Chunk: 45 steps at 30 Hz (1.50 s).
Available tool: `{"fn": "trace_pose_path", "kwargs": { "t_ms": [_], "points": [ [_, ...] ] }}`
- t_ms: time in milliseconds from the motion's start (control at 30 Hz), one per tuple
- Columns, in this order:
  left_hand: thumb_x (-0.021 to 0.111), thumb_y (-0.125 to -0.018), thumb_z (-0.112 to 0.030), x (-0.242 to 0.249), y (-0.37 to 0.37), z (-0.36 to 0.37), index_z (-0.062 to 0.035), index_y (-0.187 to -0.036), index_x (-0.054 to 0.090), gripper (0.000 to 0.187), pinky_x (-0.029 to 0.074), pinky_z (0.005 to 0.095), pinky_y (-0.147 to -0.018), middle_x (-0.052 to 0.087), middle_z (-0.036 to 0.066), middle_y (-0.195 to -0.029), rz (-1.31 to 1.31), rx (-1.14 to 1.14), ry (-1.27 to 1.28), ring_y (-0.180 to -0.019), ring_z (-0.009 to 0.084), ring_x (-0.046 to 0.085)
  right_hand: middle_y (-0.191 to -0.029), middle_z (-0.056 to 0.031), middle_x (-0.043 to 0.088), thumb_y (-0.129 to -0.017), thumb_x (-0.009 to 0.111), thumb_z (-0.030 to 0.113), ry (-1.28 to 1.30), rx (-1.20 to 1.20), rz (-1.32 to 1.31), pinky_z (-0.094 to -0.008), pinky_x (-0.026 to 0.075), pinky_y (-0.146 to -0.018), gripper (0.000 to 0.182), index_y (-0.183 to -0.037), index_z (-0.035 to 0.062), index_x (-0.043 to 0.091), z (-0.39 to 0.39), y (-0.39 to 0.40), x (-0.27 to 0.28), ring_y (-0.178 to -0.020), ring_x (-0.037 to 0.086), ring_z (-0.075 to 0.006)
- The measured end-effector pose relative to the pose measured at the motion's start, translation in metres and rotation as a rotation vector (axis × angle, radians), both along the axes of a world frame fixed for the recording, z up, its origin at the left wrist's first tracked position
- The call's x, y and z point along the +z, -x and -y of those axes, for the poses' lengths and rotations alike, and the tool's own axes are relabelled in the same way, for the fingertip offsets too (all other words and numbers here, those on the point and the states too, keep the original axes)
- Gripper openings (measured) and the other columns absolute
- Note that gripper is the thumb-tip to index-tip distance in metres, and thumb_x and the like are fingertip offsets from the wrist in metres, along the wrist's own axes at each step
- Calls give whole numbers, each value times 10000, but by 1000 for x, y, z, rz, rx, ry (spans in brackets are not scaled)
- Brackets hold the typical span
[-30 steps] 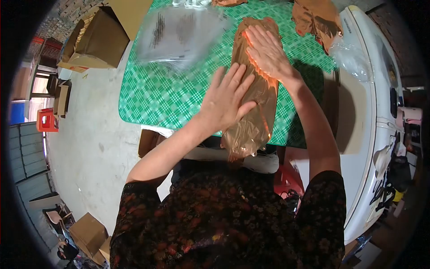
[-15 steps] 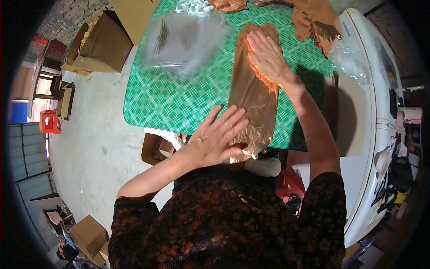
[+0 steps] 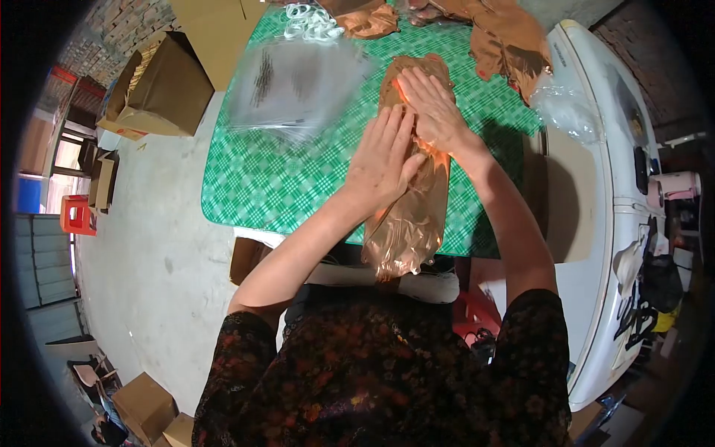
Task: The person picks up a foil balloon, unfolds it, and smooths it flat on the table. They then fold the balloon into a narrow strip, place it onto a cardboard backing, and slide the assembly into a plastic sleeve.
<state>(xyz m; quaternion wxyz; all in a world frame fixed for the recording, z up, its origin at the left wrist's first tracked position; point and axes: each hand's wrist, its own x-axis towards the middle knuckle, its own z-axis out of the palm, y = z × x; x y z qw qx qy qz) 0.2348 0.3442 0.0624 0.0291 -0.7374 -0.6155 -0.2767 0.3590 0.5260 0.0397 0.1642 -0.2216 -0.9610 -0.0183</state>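
Copper-coloured film makes up the long, glossy bag (image 3: 412,195) lying lengthwise on the green checked tablecloth (image 3: 275,171), its near end hanging over the table edge toward the person. Both hands lie flat on it, fingers straight and together, gripping nothing. The left hand (image 3: 383,160) presses the middle of the bag; the right hand (image 3: 430,108) presses just beyond it, nearer the far end, the two hands touching side by side.

The bag looks thin, light and soft: it wrinkles where it hangs and gleams as smooth plastic or foil does, so it would likely slide on the cloth and crease or tear if pulled hard. Flat palms suit it better than a pinch; to lift it, holding both ends or an edge with spread fingers seems safest.

To the left lies a stack of clear plastic bags (image 3: 294,78). More copper film (image 3: 506,41) is heaped at the far right corner, beside a white appliance (image 3: 596,171). An open cardboard box (image 3: 160,82) stands on the floor to the left.
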Motion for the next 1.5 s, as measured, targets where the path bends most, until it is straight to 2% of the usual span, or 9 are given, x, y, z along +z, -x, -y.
{"fn": "trace_pose_path", "kwargs": {
  "t_ms": [67, 200, 333, 367, 567, 867, 1067, 1267, 1500],
  "points": [
    [458, -1055, -476, -3, -4, 1, 51, -1558, 345, 738, 220, 510, -1249, 364, 262, -1598, -158, 12, 46, -1512, 394, 307, -1675, -168, 280, -1081, 355, 324, 44, -32, 24, -448, 144, -1288, 611, -1589, -11, 299, 3, 2, 5, -1573, 199, -301],
    [461, -1050, -486, -7, -5, 0, 11, -1569, 348, 727, 201, 506, -1262, 330, 250, -1622, -139, 22, 82, -1523, 385, 289, -1665, -173, 299, -1074, 400, 364, 49, -38, 27, -451, 153, -1286, 639, -1586, -8, 310, -5, 0, 6, -1564, 214, -326],
    [443, -1047, -525, -6, -5, 0, -10, -1531, 438, 707, 198, 495, -1264, 374, 253, -1594, -174, 33, 70, -1520, 389, 288, -1506, -180, 495, -1024, 512, 289, -25, -217, 45, -484, 223, -1255, 550, -1487, -2, 458, -29, -12, 40, -1477, 353, -371],
    [444, -1046, -528, -6, -5, 1, -22, -1531, 445, 701, 196, 495, -1266, 373, 252, -1595, -177, 36, 76, -1521, 389, 286, -1384, -155, 601, -999, 544, 254, -68, -202, -43, -499, 303, -1191, 461, -1410, 44, 555, -43, -17, 36, -1402, 431, -357],
    [476, -1040, -509, -5, -4, 1, -85, -1554, 427, 668, 206, 525, -1259, 346, 266, -1603, -153, 15, 97, -1511, 408, 294, -1201, -140, 705, -950, 598, 176, 214, -169, 95, -508, 388, -1052, 289, -1201, 66, 689, -57, -19, 74, -1209, 571, -336],
    [468, -1042, -522, -3, -4, 2, -119, -1566, 424, 663, 189, 525, -1264, 332, 269, -1613, -141, 14, 100, -1521, 410, 279, -1035, -191, 686, -838, 713, 134, 248, -174, 299, -469, 512, -827, 190, -958, 14, 628, -89, -4, 69, -1001, 645, -400],
    [446, -1045, -541, -3, -4, 2, -119, -1566, 426, 670, 167, 522, -1270, 317, 272, -1622, -148, 15, 122, -1534, 405, 259, -992, -210, 715, -812, 711, 94, 510, -131, 314, -468, 514, -768, 196, -972, -17, 690, -81, 4, 90, -935, 681, -368],
    [439, -1046, -547, -4, -3, 2, -120, -1562, 433, 670, 162, 519, -1272, 313, 266, -1626, -130, 16, 120, -1540, 399, 248, -937, -182, 729, -794, 793, 188, 393, -246, 469, -430, 517, -711, 272, -960, -14, 716, -69, 11, 105, -847, 690, -331],
    [411, -1052, -557, -5, -4, 2, -130, -1575, 416, 675, 143, 512, -1278, 301, 251, -1638, -123, 19, 123, -1549, 388, 229, -826, -139, 711, -808, 817, 254, 466, -173, 469, -428, 496, -658, 291, -929, 10, 717, -87, 14, 88, -750, 665, -282]
  ]
}}
